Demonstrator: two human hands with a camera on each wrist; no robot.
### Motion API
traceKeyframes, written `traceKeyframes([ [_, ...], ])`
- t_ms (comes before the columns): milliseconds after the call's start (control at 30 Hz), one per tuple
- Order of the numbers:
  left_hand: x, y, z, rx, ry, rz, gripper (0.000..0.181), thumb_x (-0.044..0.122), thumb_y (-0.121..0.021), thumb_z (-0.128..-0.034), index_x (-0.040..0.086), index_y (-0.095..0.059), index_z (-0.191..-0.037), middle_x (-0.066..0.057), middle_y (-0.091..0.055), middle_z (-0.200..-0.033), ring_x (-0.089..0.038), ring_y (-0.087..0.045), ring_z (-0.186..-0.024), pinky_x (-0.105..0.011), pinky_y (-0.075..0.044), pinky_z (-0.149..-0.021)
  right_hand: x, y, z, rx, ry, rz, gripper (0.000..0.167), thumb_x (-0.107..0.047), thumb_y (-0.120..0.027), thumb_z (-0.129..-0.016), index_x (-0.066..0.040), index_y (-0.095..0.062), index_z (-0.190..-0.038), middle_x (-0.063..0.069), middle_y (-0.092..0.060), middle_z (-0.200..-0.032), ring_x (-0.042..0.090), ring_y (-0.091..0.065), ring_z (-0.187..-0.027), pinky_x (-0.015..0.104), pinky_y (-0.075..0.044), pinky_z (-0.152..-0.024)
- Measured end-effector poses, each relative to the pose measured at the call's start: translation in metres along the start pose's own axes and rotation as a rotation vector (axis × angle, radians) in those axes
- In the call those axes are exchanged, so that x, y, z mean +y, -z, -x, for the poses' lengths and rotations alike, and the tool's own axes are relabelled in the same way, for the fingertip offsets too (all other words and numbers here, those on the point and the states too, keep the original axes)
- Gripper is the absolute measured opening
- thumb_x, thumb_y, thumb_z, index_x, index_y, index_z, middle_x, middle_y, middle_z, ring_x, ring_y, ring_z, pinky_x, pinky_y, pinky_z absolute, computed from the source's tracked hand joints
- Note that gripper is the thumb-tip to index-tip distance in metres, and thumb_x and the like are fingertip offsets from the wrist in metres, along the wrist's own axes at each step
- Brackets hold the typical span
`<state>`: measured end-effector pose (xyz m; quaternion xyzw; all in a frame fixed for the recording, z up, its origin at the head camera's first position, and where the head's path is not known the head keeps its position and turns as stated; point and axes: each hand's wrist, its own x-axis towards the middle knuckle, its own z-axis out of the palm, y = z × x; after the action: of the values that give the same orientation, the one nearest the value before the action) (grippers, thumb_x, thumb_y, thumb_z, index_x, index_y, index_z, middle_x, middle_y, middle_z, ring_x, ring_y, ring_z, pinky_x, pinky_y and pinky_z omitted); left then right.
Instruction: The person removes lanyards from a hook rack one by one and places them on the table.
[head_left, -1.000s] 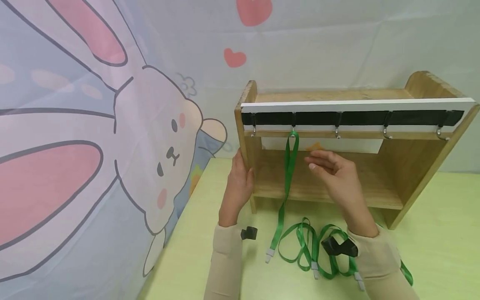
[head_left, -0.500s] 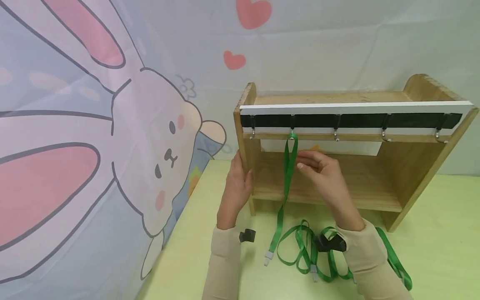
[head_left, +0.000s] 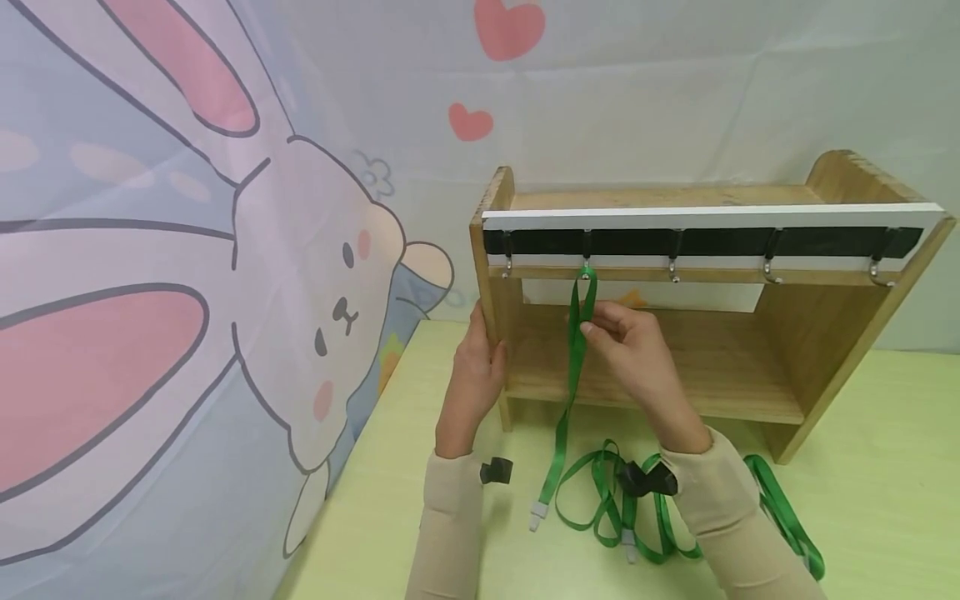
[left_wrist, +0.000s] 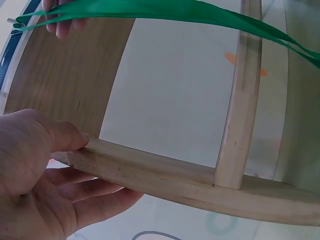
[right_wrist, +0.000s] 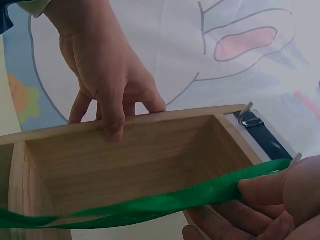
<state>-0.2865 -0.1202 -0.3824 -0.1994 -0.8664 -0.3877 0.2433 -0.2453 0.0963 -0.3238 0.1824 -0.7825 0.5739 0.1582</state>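
Observation:
A green lanyard [head_left: 574,367] hangs by its loop from the second hook from the left, its pale clip [head_left: 537,512] low in front of the wooden shelf [head_left: 660,407]. My right hand [head_left: 637,354] pinches the strap a little below the hook, thumb in front and fingers behind; the right wrist view shows the thumb on the green band [right_wrist: 200,194]. My left hand [head_left: 474,371] grips the shelf's left side panel. In the left wrist view its thumb lies on the inner side of the panel [left_wrist: 150,165], and its other fingers are on the outer side.
Along the shelf's top front runs a white strip with a black band [head_left: 727,242] and several metal hooks. More green lanyards [head_left: 600,483] lie in loose loops on the yellow-green table [head_left: 885,467]. A cloth with a printed rabbit [head_left: 315,292] hangs at the left and behind.
My right hand has moved left from beside the hanging lanyard and now pinches its strap. My left hand has stayed on the side panel.

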Motion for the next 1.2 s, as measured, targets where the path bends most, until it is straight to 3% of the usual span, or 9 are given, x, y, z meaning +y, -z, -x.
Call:
traceKeyframes([
  [200,-0.001,0.0,0.0,0.006,-0.011,-0.014,0.065,-0.001,-0.053,-0.1011,-0.005,-0.018,-0.156,-0.029,-0.046,-0.144,-0.043,-0.055,-0.125,-0.054,-0.051,-0.097,-0.003,-0.004,0.0,-0.01,0.036,0.025,0.022,0.0,-0.055,-0.102,0.008,-0.071,-0.115,0.022,-0.072,-0.112,0.029,-0.064,-0.113,0.024,-0.048,-0.089],
  [467,-0.001,0.0,0.001,0.004,-0.005,-0.006,0.065,-0.002,-0.053,-0.1012,-0.005,-0.018,-0.155,-0.029,-0.046,-0.145,-0.044,-0.055,-0.125,-0.055,-0.051,-0.096,-0.007,-0.006,0.0,-0.017,-0.029,0.022,0.015,-0.001,-0.061,-0.099,0.007,-0.069,-0.11,0.021,-0.073,-0.102,0.025,-0.07,-0.09,0.025,-0.05,-0.081],
  [633,-0.002,-0.002,0.0,0.016,-0.016,-0.013,0.063,-0.002,-0.053,-0.1009,-0.006,-0.019,-0.154,-0.031,-0.047,-0.143,-0.044,-0.056,-0.124,-0.055,-0.052,-0.095,-0.011,-0.005,0.001,0.007,-0.025,-0.008,0.01,0.0,-0.062,-0.098,0.006,-0.069,-0.102,0.019,-0.074,-0.096,0.017,-0.069,-0.082,0.025,-0.051,-0.078],
  [867,-0.003,-0.002,0.001,0.017,-0.022,-0.018,0.064,-0.002,-0.053,-0.1006,-0.007,-0.019,-0.154,-0.031,-0.047,-0.142,-0.045,-0.056,-0.123,-0.056,-0.051,-0.096,-0.018,-0.006,0.003,0.032,-0.023,-0.065,0.008,0.0,-0.064,-0.097,0.006,-0.068,-0.101,0.013,-0.075,-0.094,0.012,-0.069,-0.082,0.025,-0.053,-0.078],
  [1100,-0.004,-0.002,0.002,0.02,-0.023,-0.031,0.064,-0.002,-0.054,-0.1004,-0.006,-0.019,-0.154,-0.031,-0.048,-0.14,-0.045,-0.057,-0.122,-0.056,-0.051,-0.096,-0.021,-0.012,0.005,0.01,-0.013,-0.106,0.005,0.002,-0.063,-0.097,0.006,-0.066,-0.099,0.02,-0.073,-0.095,0.015,-0.07,-0.084,0.025,-0.053,-0.08],
  [1200,-0.005,-0.002,0.001,0.029,-0.035,-0.036,0.064,-0.002,-0.054,-0.1,-0.007,-0.019,-0.154,-0.032,-0.049,-0.139,-0.045,-0.057,-0.121,-0.055,-0.051,-0.096,-0.021,-0.015,0.006,0.009,-0.019,-0.134,0.003,0.002,-0.064,-0.097,0.005,-0.065,-0.098,0.016,-0.074,-0.093,0.014,-0.07,-0.084,0.025,-0.052,-0.081],
])
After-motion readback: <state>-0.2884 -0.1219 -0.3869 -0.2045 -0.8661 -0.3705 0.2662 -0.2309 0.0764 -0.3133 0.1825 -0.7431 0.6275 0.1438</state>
